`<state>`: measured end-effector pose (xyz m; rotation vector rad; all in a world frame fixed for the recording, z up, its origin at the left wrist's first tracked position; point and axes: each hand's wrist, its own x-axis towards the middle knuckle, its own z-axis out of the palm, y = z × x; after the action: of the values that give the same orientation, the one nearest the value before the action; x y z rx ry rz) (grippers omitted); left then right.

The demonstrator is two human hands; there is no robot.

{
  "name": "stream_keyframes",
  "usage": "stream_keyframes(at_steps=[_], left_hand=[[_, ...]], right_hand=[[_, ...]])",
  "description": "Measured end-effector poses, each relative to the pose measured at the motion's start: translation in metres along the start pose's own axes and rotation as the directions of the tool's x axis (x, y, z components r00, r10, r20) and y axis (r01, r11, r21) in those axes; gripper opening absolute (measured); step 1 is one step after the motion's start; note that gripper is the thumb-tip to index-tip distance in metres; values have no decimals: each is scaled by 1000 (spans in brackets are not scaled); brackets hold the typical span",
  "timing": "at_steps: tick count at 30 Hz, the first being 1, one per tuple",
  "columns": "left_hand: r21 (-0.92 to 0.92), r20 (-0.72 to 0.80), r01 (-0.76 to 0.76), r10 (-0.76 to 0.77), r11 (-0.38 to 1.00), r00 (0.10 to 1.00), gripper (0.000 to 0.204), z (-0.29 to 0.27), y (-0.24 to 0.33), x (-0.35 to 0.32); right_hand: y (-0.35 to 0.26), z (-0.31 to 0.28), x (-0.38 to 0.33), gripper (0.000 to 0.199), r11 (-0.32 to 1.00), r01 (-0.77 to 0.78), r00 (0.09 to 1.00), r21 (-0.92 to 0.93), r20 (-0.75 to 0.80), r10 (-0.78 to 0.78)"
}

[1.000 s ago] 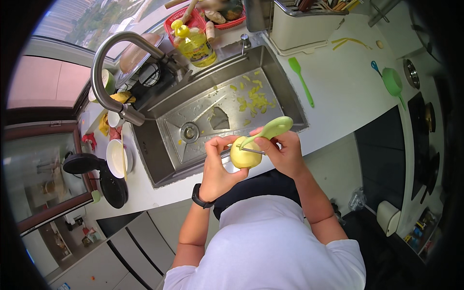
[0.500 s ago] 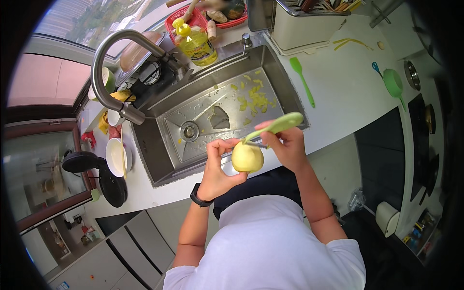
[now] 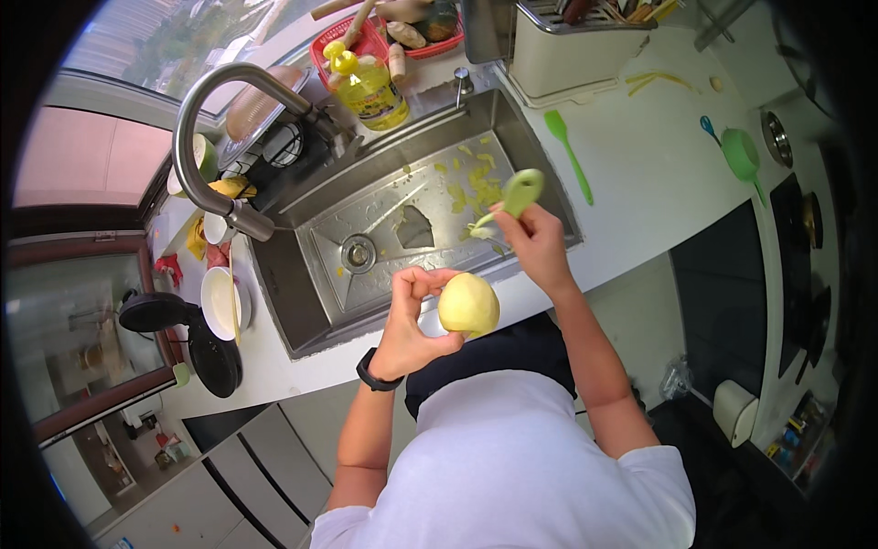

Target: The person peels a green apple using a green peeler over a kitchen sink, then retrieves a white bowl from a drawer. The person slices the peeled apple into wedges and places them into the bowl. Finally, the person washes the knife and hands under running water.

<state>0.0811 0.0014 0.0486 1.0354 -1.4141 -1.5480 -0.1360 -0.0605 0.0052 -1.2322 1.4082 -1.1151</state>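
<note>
We hold our left hand (image 3: 416, 320) up in front of our chest, the forearm rising from the lower edge with a dark band around the wrist, the fingers and thumb curled closed around what they grip. Our right hand (image 3: 535, 240) is raised higher and further out, well apart from the left, its arm bent at the elbow, fingers clenched tight.

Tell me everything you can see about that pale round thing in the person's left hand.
The peeled potato is pale yellow, smooth and roundish, with no skin showing on the side in view. The left hand grips it from its left, fingertips curled over the top, above the near edge of the steel sink. The peeler is lifted clear of it.
</note>
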Motion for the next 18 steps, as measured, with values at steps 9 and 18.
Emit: stream_keyframes(at_steps=[9,18], left_hand=[[531,-103,-18,85,847,991,70,9,9,8],[759,28,-71,77,647,997,80,12,21,8]], right_hand=[[-45,17,-36,13,892,452,883,31,130,-452],[-52,9,-28,15,712,663,741,-230,339,-580]])
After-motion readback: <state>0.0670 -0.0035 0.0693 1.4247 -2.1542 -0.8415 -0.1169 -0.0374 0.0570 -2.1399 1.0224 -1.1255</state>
